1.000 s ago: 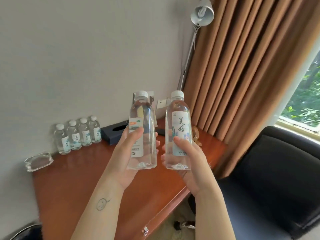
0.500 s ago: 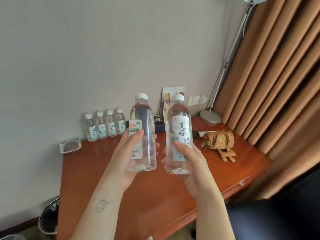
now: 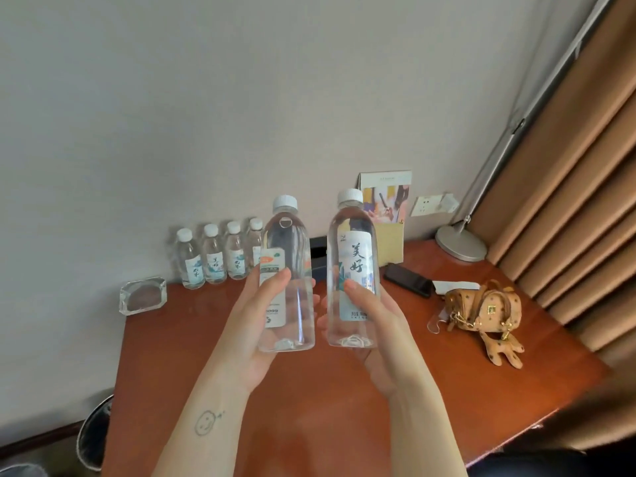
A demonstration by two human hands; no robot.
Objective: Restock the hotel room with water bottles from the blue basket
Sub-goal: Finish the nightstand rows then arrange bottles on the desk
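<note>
I hold two clear water bottles with white caps upright over a reddish wooden desk [image 3: 344, 425]. My left hand [image 3: 254, 332] grips the left bottle [image 3: 289, 270], its label turned partly away. My right hand [image 3: 375, 325] grips the right bottle [image 3: 351, 249], whose white label with dark characters faces me. The two bottles stand side by side, a small gap between them. Several smaller water bottles [image 3: 213, 256] line up against the wall at the desk's back left. The blue basket is out of view.
A glass ashtray [image 3: 142, 295] sits at the desk's back left corner. A card holder [image 3: 389, 215], a dark phone [image 3: 407, 279], a brown toy-shaped bag [image 3: 485, 311] and a lamp base [image 3: 459, 242] occupy the back right. Brown curtains [image 3: 578, 187] hang at right. A bin [image 3: 93, 438] stands lower left.
The view has swung left and down: the chair and window have left the frame, and the desk's right side with the bag and lamp base shows. Both hands still hold their bottles upright.
</note>
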